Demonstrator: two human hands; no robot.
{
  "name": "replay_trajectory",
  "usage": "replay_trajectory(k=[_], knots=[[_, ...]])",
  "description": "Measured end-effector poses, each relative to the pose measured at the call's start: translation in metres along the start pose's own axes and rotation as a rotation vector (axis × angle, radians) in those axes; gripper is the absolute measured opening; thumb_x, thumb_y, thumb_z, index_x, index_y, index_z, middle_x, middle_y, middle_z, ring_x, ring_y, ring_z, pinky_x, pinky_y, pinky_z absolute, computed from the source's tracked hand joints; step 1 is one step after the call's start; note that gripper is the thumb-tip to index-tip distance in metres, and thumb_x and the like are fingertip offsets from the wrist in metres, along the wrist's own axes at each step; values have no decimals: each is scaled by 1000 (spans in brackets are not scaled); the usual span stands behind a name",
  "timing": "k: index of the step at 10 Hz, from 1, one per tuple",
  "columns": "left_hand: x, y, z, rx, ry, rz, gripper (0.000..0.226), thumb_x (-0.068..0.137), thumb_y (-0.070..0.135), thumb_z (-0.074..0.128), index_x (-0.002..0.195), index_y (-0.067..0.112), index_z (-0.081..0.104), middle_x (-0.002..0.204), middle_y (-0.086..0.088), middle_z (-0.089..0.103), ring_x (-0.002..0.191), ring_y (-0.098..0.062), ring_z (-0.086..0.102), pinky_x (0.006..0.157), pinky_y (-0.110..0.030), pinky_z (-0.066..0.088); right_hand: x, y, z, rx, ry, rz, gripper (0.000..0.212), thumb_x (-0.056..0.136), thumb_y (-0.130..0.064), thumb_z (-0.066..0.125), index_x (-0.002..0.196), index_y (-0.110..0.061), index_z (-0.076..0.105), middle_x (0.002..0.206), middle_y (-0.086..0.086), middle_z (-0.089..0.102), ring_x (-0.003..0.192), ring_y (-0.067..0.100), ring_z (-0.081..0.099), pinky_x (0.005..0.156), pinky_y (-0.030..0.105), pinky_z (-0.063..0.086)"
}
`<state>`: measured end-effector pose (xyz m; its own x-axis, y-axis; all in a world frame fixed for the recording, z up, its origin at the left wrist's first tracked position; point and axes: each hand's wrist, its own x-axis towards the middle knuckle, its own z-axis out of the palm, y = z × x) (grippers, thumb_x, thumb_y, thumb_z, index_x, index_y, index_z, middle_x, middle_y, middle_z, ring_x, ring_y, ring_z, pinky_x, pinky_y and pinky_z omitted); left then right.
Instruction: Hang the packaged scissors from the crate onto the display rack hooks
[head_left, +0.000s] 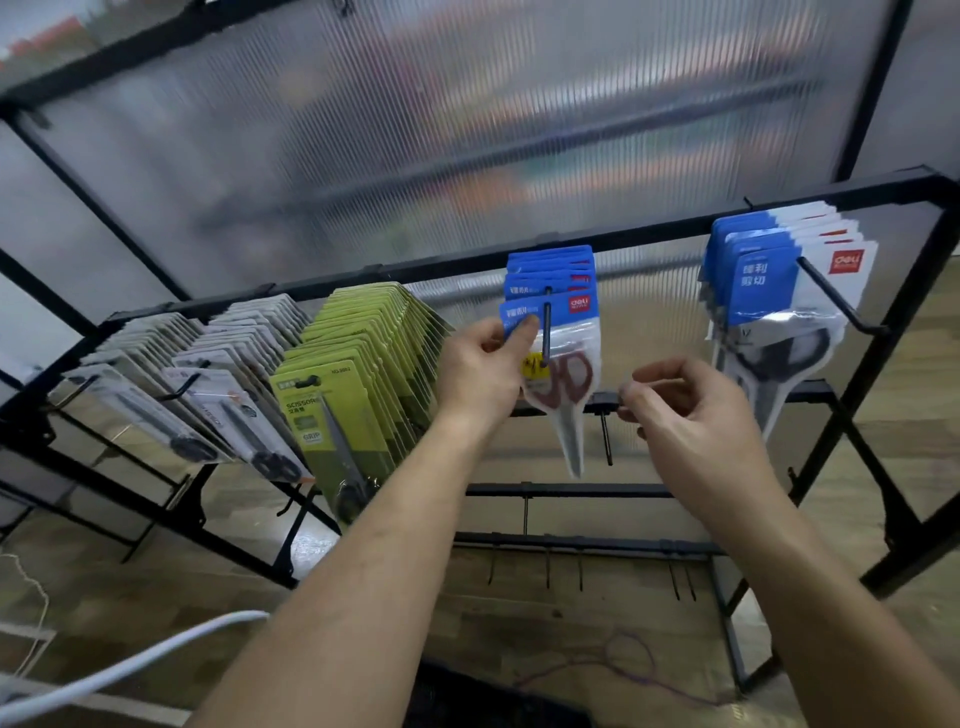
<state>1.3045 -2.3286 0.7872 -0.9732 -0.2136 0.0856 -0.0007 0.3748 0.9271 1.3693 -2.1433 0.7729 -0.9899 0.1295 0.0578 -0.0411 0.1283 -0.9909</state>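
Packaged scissors (563, 364): threaded on the middle hook (546, 332) of the display rack (649, 238), front of a blue-carded row. Pinched at the card's left edge by left hand (483, 371) fingers (524, 327). Probably light, with a stiff card and a slippery clear pouch; best held by the card. Right hand (691, 415) fingers curled beside a lower bracket (605, 401); cannot tell whether pinching. Reads "deli"; on the green packs (358, 374), "SCISSOR" and "GRIP"

Hands: two, left hand (480, 371) and right hand (691, 415).
Display rack (654, 236): one.
Hanging stacks of packaged scissors: five.
- far-left grey-card stack (140, 364)
- second grey-card stack (234, 358)
- green-card stack (358, 364)
- blue-header red-handled stack (563, 312)
- blue-and-white black-handled stack (763, 280)

White cable (130, 670): one.
Packs per stack: too overlapped to count.
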Motion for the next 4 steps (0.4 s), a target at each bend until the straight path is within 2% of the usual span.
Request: replay_trajectory(k=[1,2,3,4], knots=[[26,9,5,96,33,-12,38,88,56,70,63,27,72,58,8,66,67,-27,70,74,-61,61,-10,1,-4,-23,-7,-3,14,95,-34,66,104,-24,62,99,-1,70,97,15,69,85,40,59],[33,14,6,183,38,13,45,92,52,68,59,22,63,51,11,60,60,-22,63,71,-57,62,-20,0,-3,-75,-18,-5,8,96,-30,65,103,-28,61,100,-4,69,97,13,68,83,34,57],[29,10,-4,236,31,28,29,90,52,66,81,25,63,78,4,72,75,-23,72,74,-56,62,-30,-5,6,-112,-29,-16,9,95,-30,66,103,-29,62,98,-6,68,97,11,67,83,33,56],[21,1,-30,251,3,56,13,93,36,69,90,26,61,89,0,72,84,-25,73,79,-52,62,-43,-14,25,-168,-60,4,13,96,-29,65,109,-26,63,99,-7,68,95,7,64,80,28,53]])
